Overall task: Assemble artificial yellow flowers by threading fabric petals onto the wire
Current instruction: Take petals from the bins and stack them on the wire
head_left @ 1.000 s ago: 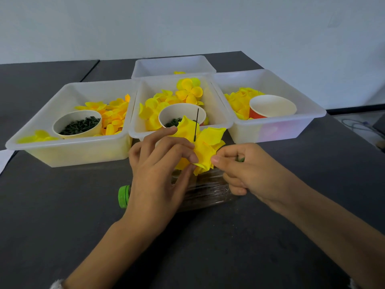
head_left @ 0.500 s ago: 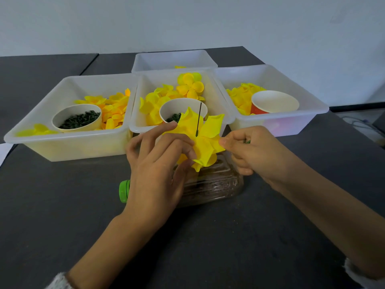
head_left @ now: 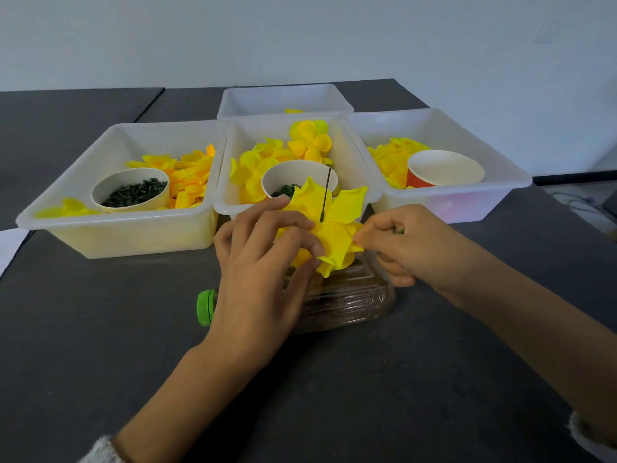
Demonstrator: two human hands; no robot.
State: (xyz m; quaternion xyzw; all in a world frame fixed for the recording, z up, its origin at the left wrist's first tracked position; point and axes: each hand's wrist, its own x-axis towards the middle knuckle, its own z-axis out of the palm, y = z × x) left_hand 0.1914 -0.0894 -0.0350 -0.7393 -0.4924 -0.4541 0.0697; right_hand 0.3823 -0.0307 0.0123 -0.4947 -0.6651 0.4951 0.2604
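Note:
A yellow fabric flower (head_left: 334, 228) sits threaded on a thin dark wire (head_left: 325, 195) that sticks up through its centre. My left hand (head_left: 263, 265) pinches the petals on the left side with fingers and thumb. My right hand (head_left: 404, 242) pinches the flower's right edge, and a small green piece shows between its fingers. Loose yellow petals (head_left: 263, 162) fill the middle white bin (head_left: 354, 152). More orange-yellow petals (head_left: 190, 175) lie in the left bin (head_left: 113, 228), and more in the right bin (head_left: 500, 192).
A clear plastic bottle (head_left: 347, 299) with a green cap (head_left: 205, 307) lies on the dark table under my hands. Paper cups (head_left: 130, 192) of dark green bits stand in the left and middle bins; a red cup (head_left: 444, 168) in the right. A fourth bin (head_left: 283, 98) sits behind.
Both hands and the flower rose slightly toward the bins. My right hand shifted along the flower's edge, and more of the wire now stands above the petals.

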